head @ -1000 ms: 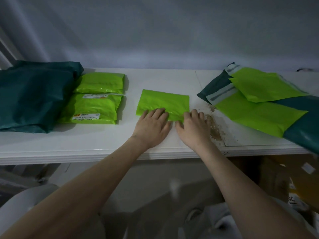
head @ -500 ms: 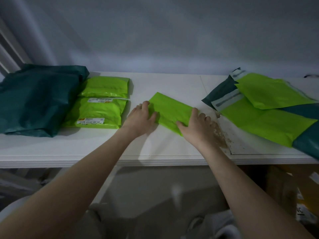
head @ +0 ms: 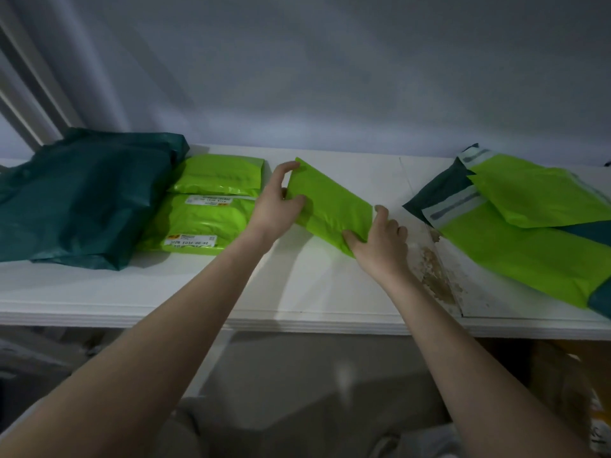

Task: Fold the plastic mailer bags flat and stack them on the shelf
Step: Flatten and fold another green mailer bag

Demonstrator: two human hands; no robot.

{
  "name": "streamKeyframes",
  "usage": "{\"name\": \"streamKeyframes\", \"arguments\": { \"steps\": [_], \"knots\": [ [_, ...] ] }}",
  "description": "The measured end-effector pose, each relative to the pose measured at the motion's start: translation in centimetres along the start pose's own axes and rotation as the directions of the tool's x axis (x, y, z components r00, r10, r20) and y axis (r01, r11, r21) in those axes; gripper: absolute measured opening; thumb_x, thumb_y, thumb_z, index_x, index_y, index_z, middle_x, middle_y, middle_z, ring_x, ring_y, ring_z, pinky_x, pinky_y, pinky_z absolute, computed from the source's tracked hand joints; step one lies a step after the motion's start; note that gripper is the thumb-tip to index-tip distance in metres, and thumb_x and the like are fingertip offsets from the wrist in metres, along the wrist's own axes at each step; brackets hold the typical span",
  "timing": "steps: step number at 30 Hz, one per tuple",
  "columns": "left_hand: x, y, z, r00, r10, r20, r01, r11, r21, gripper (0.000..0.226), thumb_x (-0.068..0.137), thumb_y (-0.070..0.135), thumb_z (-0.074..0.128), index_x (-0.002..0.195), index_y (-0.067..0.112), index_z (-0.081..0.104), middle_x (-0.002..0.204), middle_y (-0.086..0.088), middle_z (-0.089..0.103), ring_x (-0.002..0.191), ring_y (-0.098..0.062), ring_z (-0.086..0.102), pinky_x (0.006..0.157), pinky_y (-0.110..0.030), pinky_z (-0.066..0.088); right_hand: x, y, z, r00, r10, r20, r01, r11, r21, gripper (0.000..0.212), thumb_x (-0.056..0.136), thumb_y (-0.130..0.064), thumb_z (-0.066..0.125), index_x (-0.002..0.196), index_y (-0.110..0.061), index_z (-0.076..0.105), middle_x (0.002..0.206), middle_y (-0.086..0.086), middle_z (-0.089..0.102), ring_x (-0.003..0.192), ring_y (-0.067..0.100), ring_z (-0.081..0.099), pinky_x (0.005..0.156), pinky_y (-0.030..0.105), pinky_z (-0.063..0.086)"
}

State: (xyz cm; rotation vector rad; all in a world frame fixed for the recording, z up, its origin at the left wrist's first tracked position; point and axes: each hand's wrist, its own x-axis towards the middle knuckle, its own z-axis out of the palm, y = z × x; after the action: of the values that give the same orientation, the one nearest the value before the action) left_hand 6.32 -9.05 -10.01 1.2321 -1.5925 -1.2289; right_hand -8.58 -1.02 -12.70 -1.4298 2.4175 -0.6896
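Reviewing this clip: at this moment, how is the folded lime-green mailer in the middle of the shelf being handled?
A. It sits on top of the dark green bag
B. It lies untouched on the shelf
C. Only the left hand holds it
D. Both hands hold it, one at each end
D: the left hand grips the upper-left end of the folded mailer and the right hand pinches its lower-right corner.

Both hands, left (head: 276, 209) and right (head: 380, 242), pinch a folded green mailer (head: 330, 203) (tilted) above the shelf (head: 297, 285).
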Motion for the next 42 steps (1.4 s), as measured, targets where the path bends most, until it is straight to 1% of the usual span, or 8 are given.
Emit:
{"name": "streamKeyframes", "arguments": {
  "steps": [5,11,14,20,24,27,37,42],
  "knots": [
    [-0.2,1.1,-2.0,0.998,0.064,-0.025,-0.065,0.998,-0.011,0.042,0.088,-0.006,0.044,0.122,0.014,0.058,0.106,0.004,0.055,0.07,0.012,0.055,0.058,0.0,0.039,1.0,-2.2,0.1,0.997,0.0,-0.074,0.022,0.951,0.309,0.075,0.089,-0.034,0.058,0.145,-0.008,0.016,0.132,0.02,0.047,0.118,0.037,0.046,0.092,0.041,0.039],
    [0.1,0.6,-6.1,0.993,0.02,-0.116,-0.028,0.997,-0.07,0.037,0.089,0.003,0.047,0.111,0.029,0.062,0.103,-0.001,0.055,0.081,-0.011,0.049,0.076,-0.023,0.042,1.0,-5.7,0.3,0.997,0.018,0.074,-0.068,0.635,0.77,0.04,0.089,-0.011,0.058,0.117,-0.023,0.034,0.1,0.002,0.061,0.047,0.015,0.062,0.044,0.023,0.049],
    [0.3,0.4,-8.2,0.988,0.045,-0.146,-0.042,0.999,0.028,0.034,0.09,0.004,0.045,0.11,0.028,0.059,0.089,-0.002,0.05,0.073,-0.012,0.045,0.067,-0.024,0.04,1.4,-7.6,0.8,0.999,-0.045,0.027,0.003,0.561,0.828,0.052,0.082,0.009,0.055,0.107,-0.033,0.037,0.108,0.015,0.06,0.059,0.023,0.062,0.045,0.025,0.051],
    [2.2,0.0,-13.2,0.98,0.121,-0.16,-0.063,0.944,0.325,0.033,0.081,0.042,0.064,0.112,0.031,0.063,0.119,-0.003,0.054,0.107,-0.017,0.055,0.096,-0.028,0.043,2.4,-11.8,2.8,0.988,-0.142,-0.059,0.141,0.676,0.723,0.06,0.078,0.012,0.048,0.132,-0.013,0.049,0.12,0.01,0.058,0.082,0.021,0.065,0.071,0.036,0.059],
    [4.2,-0.9,-15.6,0.988,0.103,-0.119,-0.023,0.846,0.532,0.048,0.083,0.04,0.066,0.128,0.027,0.056,0.132,-0.01,0.048,0.12,-0.025,0.049,0.102,-0.027,0.035,4.1,-14.5,4.8,0.982,-0.182,-0.046,0.179,0.833,0.524,0.049,0.086,0.002,0.048,0.135,-0.003,0.048,0.135,0.015,0.05,0.12,0.03,0.052,0.103,0.029,0.037],
    [5.9,-2.0,-16.8,0.991,0.1,-0.089,-0.021,0.771,0.636,0.047,0.088,0.036,0.06,0.133,0.026,0.05,0.136,-0.014,0.044,0.125,-0.029,0.042,0.102,-0.032,0.033,5.2,-16.1,6.3,0.97,-0.24,-0.036,0.233,0.88,0.415,0.043,0.093,-0.007,0.05,0.135,0.001,0.045,0.135,0.018,0.047,0.127,0.029,0.044,0.098,0.021,0.027],
    [9.2,-4.4,-17.0,0.988,0.155,-0.027,-0.027,0.336,0.942,0.043,0.094,0.046,0.042,0.132,0.028,0.05,0.146,-0.011,0.032,0.132,-0.034,0.025,0.105,-0.047,0.026,6.9,-16.8,10.0,0.955,-0.295,0.016,0.295,0.955,-0.016,0.056,0.089,-0.052,0.05,0.121,-0.006,0.051,0.126,0.013,0.04,0.122,0.031,0.032,0.093,0.043,0.035],
    [8.9,-5.2,-16.6,0.988,0.154,0.031,-0.074,0.281,0.957,0.049,0.096,0.04,0.033,0.138,0.015,0.04,0.15,-0.006,0.032,0.14,-0.024,0.025,0.113,-0.045,0.015,7.4,-15.8,10.4,0.926,-0.368,0.09,0.377,0.915,-0.14,0.058,0.092,-0.055,0.04,0.123,-0.007,0.053,0.144,0.007,0.03,0.134,0.025,0.024,0.101,0.046,0.03]
  ]
}}
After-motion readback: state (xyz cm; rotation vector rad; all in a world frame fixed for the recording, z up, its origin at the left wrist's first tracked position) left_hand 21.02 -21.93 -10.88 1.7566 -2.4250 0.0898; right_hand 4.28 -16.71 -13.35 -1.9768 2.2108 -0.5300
